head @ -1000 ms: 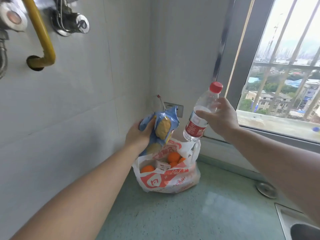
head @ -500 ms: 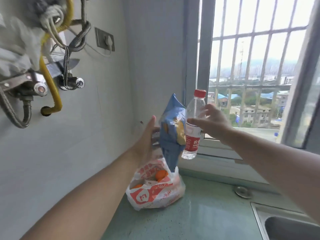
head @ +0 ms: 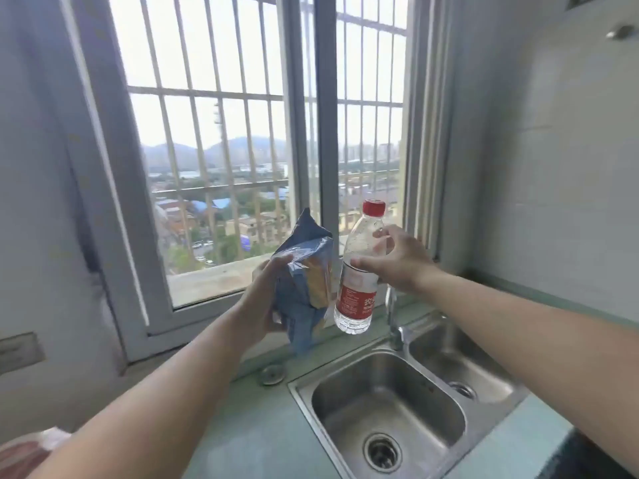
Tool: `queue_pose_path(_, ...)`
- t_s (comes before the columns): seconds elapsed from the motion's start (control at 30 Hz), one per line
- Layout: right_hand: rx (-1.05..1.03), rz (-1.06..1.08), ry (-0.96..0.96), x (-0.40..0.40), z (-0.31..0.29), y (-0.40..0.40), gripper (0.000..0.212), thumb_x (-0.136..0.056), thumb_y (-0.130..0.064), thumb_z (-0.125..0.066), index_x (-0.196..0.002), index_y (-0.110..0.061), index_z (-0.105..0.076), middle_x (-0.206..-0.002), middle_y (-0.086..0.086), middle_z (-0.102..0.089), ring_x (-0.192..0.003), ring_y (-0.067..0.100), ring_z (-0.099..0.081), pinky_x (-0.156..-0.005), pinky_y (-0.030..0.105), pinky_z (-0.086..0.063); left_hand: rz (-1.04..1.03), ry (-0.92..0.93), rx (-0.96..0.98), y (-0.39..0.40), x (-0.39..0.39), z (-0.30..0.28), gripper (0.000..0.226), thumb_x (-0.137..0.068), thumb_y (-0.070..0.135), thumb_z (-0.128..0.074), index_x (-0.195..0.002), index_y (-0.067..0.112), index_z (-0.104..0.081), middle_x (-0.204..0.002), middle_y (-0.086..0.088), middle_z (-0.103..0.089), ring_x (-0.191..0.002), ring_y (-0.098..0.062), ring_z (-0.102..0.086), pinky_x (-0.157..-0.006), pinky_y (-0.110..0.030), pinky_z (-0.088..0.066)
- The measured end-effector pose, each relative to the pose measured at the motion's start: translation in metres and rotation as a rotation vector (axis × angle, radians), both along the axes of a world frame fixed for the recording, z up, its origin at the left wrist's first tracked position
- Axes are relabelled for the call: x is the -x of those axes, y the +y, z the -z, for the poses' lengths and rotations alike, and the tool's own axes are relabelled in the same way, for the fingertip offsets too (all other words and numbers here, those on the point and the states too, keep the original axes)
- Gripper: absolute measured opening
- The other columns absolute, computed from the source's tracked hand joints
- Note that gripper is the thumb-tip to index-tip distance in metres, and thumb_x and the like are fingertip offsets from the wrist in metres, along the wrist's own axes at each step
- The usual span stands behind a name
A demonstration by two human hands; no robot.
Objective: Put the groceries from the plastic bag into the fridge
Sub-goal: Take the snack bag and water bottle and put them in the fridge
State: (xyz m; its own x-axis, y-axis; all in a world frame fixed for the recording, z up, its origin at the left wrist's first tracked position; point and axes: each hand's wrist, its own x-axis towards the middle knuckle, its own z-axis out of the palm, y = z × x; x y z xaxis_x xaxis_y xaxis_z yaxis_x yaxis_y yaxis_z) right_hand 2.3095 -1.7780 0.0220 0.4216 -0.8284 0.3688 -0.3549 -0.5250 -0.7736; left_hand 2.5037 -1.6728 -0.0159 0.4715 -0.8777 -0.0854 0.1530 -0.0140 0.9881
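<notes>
1. At the lower left corner of the frame, a bit of the plastic bag peeks in, white and red. It sits on the green table. What is inside it cannot be seen.
2. Two bare arms reach up from the bottom of the frame to the middle.
3. At the lower right is a steel sink with two bowls. Both bowls look dry, with only their drains showing. A small round metal cap lies on the table just left of the sink.
4. The left hand is in the middle of the frame. Its grip is closed around a blue snack packet, held upright in the air. Something yellow shows on the packet. Its writing is too blurry to read.
5. The right hand is just right of it. Its grip is closed around a clear water bottle with a red cap and a red label. The label has white writing, too small to read. The bottle stands upright in the air, just beside the packet, above the back edge of the sink.
6. A thin tap stands behind the sink.
7. Far back is a big window with bars. Past it are houses and hills.
</notes>
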Motion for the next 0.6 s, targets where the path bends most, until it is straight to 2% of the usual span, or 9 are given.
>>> queue_pose_path(0.07, -0.027, 0.170, 0.032, 0.054, 0.008, -0.006, 0.065, -0.068, -0.041, -0.082, -0.121, -0.019, -0.051, -0.110, 0.000, -0.061, -0.096, 0.019, -0.061, -0.071, 0.029, -0.052, 0.108, 0.003, -0.016, -0.038, 0.034, 0.010, 0.053, -0.079, 0.052, -0.062, -0.124, 0.025, -0.053, -0.120, -0.007, -0.063, -0.095, -0.025, -0.065, -0.075, -0.044, -0.053)
queue_pose_path(0.13, -0.030, 0.350, 0.054, 0.113, 0.014, -0.002, 0.063, -0.068, -0.043, -0.082, -0.119, -0.021, -0.052, -0.109, -0.003, -0.061, -0.095, 0.017, -0.058, -0.067, 0.025, -0.044, 0.242, 0.018, -0.021, -0.069, 0.080, 0.022, 0.042, -0.085, 0.049, -0.059, -0.120, 0.027, -0.053, -0.120, -0.009, -0.060, -0.098, -0.027, -0.062, -0.077, -0.042, -0.050)
queue_pose_path(0.23, -0.058, 0.544, 0.071, 0.190, 0.019, 0.012, 0.070, -0.066, -0.043, -0.083, -0.124, -0.021, -0.051, -0.116, -0.003, -0.060, -0.100, 0.015, -0.057, -0.079, 0.026, -0.043, 0.398, 0.007, -0.039, -0.092, 0.150, 0.032, 0.034, -0.086, 0.049, -0.057, -0.112, 0.029, -0.052, -0.113, -0.010, -0.060, -0.098, -0.028, -0.060, -0.083, -0.049, -0.049)
queue_pose_path(0.3, -0.076, 0.667, 0.067, 0.245, 0.019, 0.031, 0.073, -0.068, -0.041, -0.083, -0.128, -0.020, -0.049, -0.120, -0.002, -0.057, -0.102, 0.015, -0.055, -0.082, 0.026, -0.042, 0.491, -0.007, -0.029, -0.097, 0.201, 0.033, 0.020, -0.087, 0.046, -0.060, -0.100, 0.034, -0.050, -0.106, -0.008, -0.058, -0.099, -0.028, -0.059, -0.091, -0.055, -0.049)
queue_pose_path(0.4, -0.095, 0.826, 0.053, 0.324, 0.015, 0.066, 0.074, -0.069, -0.036, -0.083, -0.132, -0.018, -0.048, -0.124, 0.000, -0.054, -0.106, 0.017, -0.053, -0.085, 0.027, -0.043, 0.630, -0.070, -0.006, -0.098, 0.277, 0.026, 0.030, -0.086, 0.047, -0.062, -0.108, 0.032, -0.050, -0.103, -0.002, -0.056, -0.094, -0.024, -0.059, -0.092, -0.052, -0.051)
queue_pose_path(0.5, -0.115, 0.939, 0.028, 0.394, 0.012, 0.101, 0.077, -0.066, -0.038, -0.084, -0.132, -0.019, -0.048, -0.124, 0.001, -0.055, -0.104, 0.018, -0.055, -0.085, 0.030, -0.048, 0.708, -0.109, 0.022, -0.085, 0.347, 0.017, 0.041, -0.085, 0.047, -0.061, -0.120, 0.030, -0.047, -0.104, 0.002, -0.056, -0.093, -0.020, -0.060, -0.078, -0.041, -0.054)
queue_pose_path(0.6, -0.123, 1.015, 0.007, 0.459, 0.009, 0.137, 0.079, -0.065, -0.039, -0.084, -0.133, -0.019, -0.048, -0.123, 0.002, -0.055, -0.105, 0.019, -0.057, -0.083, 0.030, -0.048, 0.833, -0.142, 0.002, -0.069, 0.415, 0.010, 0.061, -0.069, 0.062, -0.066, -0.122, 0.039, -0.046, -0.118, -0.003, -0.055, -0.102, -0.028, -0.062, -0.071, -0.046, -0.057)
